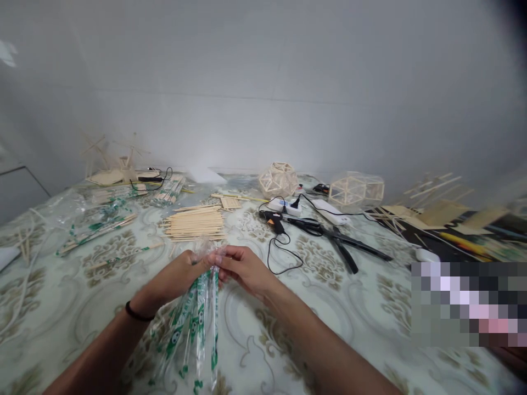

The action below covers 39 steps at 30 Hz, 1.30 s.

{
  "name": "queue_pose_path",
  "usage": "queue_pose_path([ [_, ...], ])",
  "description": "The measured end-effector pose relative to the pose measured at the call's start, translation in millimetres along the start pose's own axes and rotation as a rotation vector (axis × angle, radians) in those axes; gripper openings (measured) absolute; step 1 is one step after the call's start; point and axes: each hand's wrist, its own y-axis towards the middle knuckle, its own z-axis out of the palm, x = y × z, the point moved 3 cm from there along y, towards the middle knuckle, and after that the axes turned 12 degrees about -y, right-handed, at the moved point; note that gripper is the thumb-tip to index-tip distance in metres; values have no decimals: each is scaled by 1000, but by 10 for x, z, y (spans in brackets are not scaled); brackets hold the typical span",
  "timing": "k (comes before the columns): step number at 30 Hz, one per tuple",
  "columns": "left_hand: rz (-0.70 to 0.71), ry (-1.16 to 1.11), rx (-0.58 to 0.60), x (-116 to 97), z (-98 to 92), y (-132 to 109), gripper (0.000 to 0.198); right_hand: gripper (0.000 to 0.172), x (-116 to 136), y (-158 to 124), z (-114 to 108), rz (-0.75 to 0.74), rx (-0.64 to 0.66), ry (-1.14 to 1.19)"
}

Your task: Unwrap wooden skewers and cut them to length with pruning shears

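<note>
Pinching green-printed wrappers [200, 318] together, left hand [179, 275] and right hand [248, 270] apparently gather them; the next move likely needs steadiness.

Single head cam faces fwd & down, hands [245, 265] nr, wall [280, 120] beyond tbl [242, 345].

Both hands [247, 267] and forearms [317, 334] are bare, with a thin dark band [135, 314] around the left wrist [145, 299].
</note>
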Motion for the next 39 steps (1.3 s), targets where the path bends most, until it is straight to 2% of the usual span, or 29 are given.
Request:
queue_pose_path([
  [4,-4,-32,29,-18,30,-7,62,42,7,-5,16,21,-2,18],
  [10,43,49,58,-71,35,-25,58,40,33,-15,45,20,-8,7],
  [16,-25,13,66,-42,46,-39,63,36,29,-27,60,-19,19,-62],
  [21,-71,-46,105,-49,83,-48,67,39,66,-31,63,-52,-31,-110],
  [29,17,65,123,-135,82,-32,57,39,87,-31,31,-78,-133,-114],
  [36,-114,16,145,-225,156,-57,44,38,75,-14,-2,-86,-121,-123],
  [39,-84,-39,159,-200,152,-51,40,43,97,-3,-28,-93,-92,-84],
])
